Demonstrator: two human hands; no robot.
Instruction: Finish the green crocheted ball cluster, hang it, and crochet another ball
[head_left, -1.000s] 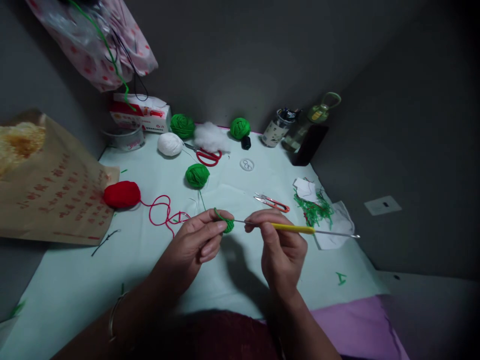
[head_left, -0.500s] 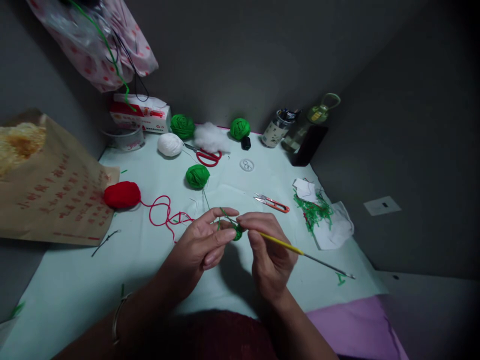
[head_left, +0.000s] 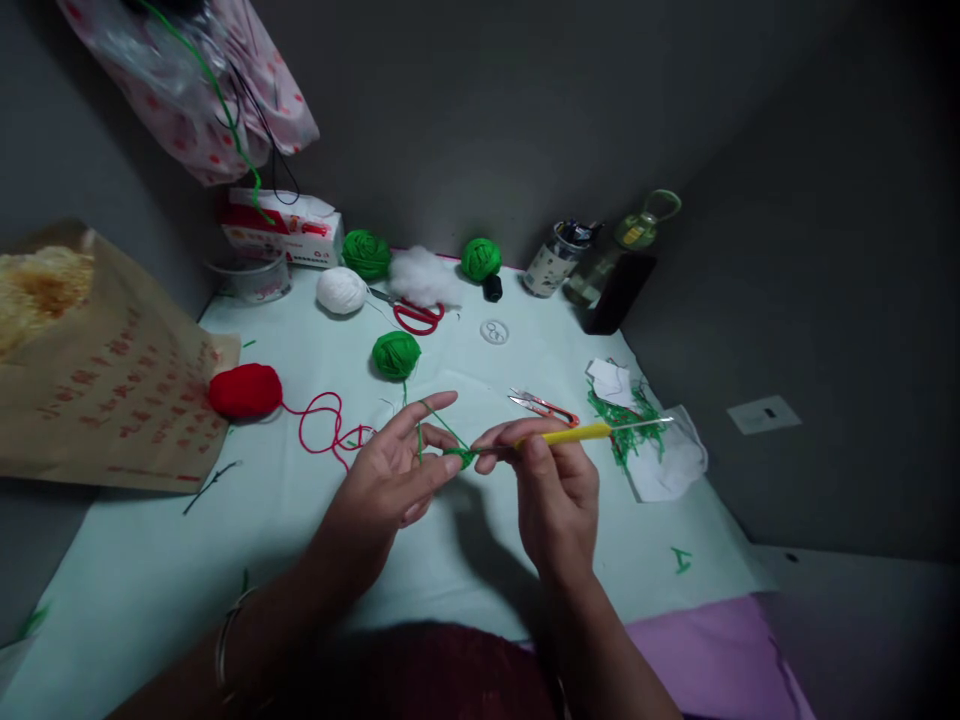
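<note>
Between thumb and fingers my left hand (head_left: 394, 475) pinches a small green crochet piece (head_left: 463, 457). Green yarn (head_left: 448, 425) runs over its raised index finger and leads back to a green yarn ball (head_left: 396, 355). My right hand (head_left: 555, 480) grips a crochet hook with a yellow handle (head_left: 574, 435), held nearly level. The hook's left tip meets the green piece; its other metal end points right, over the scraps. Whether the tip is inside a stitch I cannot tell.
Orange thread snips (head_left: 551, 408) lie beyond my right hand, beside green yarn scraps (head_left: 626, 415). Red-handled scissors (head_left: 418, 317), a white yarn ball (head_left: 341, 291) and stuffing (head_left: 424, 277) lie farther back. At left are a red yarn ball (head_left: 245, 391) and a paper bag (head_left: 127, 380).
The crochet hook has swung from slanting down to the right to nearly level. My right hand has shifted slightly right, and my left index finger has risen, stretching the green yarn.
</note>
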